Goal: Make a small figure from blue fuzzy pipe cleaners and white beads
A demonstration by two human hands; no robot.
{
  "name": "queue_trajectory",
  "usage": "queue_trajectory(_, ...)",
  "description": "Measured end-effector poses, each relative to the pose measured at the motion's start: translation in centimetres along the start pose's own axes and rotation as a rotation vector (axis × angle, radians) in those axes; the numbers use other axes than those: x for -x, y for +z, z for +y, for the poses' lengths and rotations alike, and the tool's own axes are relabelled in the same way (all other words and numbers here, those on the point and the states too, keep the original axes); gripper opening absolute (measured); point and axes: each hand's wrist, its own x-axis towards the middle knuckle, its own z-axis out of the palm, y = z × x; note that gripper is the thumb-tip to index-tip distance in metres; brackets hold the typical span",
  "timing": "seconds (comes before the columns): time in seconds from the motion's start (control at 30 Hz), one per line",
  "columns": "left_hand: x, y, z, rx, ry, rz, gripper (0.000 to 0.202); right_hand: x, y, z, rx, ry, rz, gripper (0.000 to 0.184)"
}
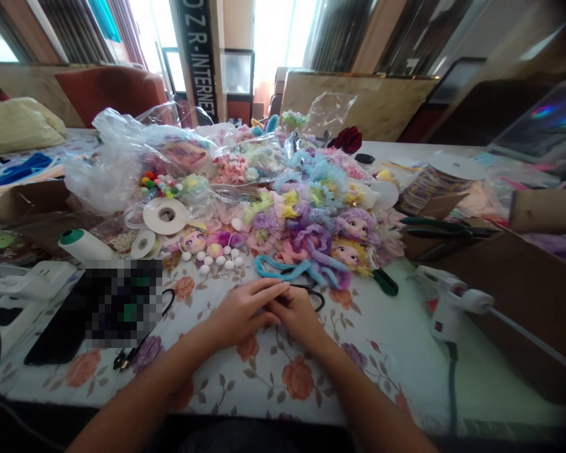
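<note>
The left hand point(245, 313) and the right hand point(300, 314) meet over the flowered tabletop point(396, 371), about midway along its near edge and a little way in from it. The left fingers lie across the right fingers, touching them; the undersides are hidden, so I cannot tell whether either grip is pinching anything.

Just beyond the fingertips, toward the far edge, lies a bent blue fuzzy strip point(290, 274), and a black loop point(321, 301) pokes out beside the right hand. Behind the strip is a heap of craft pieces — a yellow-haired doll head point(347, 253), a purple-haired doll head point(356, 226) and pastel frills point(311, 179). White beads point(217, 260) lie to the left of the strip.

Toward the left edge are a large ribbon roll point(152, 217), a smaller roll point(147, 248), a thread cone point(85, 249) and a white power strip point(51, 277). A black phone point(56, 324) lies near the near left corner, with a thin cable point(141, 346) to its right. A clear plastic bag point(116, 160) bulges behind the rolls.

Toward the right edge — well apart from the hands — a white glue gun point(446, 299) stands against a cardboard box point(514, 296); green-handled pliers point(446, 228) rest across the box's top.
</note>
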Motion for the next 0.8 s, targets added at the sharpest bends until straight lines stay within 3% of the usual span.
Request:
queue_trajectory(0.1, 0.5, 0.4, -0.4, -0.132, -0.069, -0.024, 0.044, -0.1, -0.1, -0.2, 0.011, -0.023, -0.009, 0.027)
queue_trajectory(0.23, 0.8, -0.2, -0.8, -0.247, -0.156, 0.047, 0.038, -0.4, -0.4, -0.3, 0.251, -0.218, 0.128, 0.016)
queue_trajectory(0.3, 0.6, -0.8, -0.8, -0.279, -0.256, 0.117, 0.027, -0.5, -0.8, 0.1, 0.348, -0.242, 0.262, 0.014)
queue_trajectory(0.37, 0.3, -1.4, -0.7, -0.317, -0.361, 0.230, 0.034, -0.7, -1.3, 0.5, 0.433, -0.221, 0.433, 0.014)
queue_trajectory(0.47, 0.0, -1.7, -0.5, -0.343, -0.330, 0.389, 0.036, -0.7, -1.4, 0.8, 0.556, -0.266, 0.541, 0.012)
queue_trajectory(0.53, 0.0, -1.3, -0.3, -0.260, -0.198, 0.348, 0.040, -0.6, -0.9, 0.5, 0.611, -0.379, 0.446, 0.011)
queue_trajectory(0.6, 0.1, -0.7, -0.1, -0.059, -0.102, 0.200, 0.055, -0.2, -0.4, 0.1, 0.646, -0.485, 0.340, 0.013)
queue_trajectory(0.63, 0.2, -0.4, 0.0, 0.065, -0.101, 0.137, 0.052, -0.1, -0.2, -0.1, 0.660, -0.518, 0.308, 0.014)
queue_trajectory(0.7, 0.2, 0.0, 0.1, 0.314, -0.194, 0.113, 0.042, 0.0, 0.0, -0.2, 0.666, -0.528, 0.310, 0.015)
queue_trajectory(0.8, 0.0, -0.2, 0.0, 0.591, -0.424, 0.277, 0.034, -0.1, -0.4, 0.1, 0.634, -0.462, 0.395, 0.011)
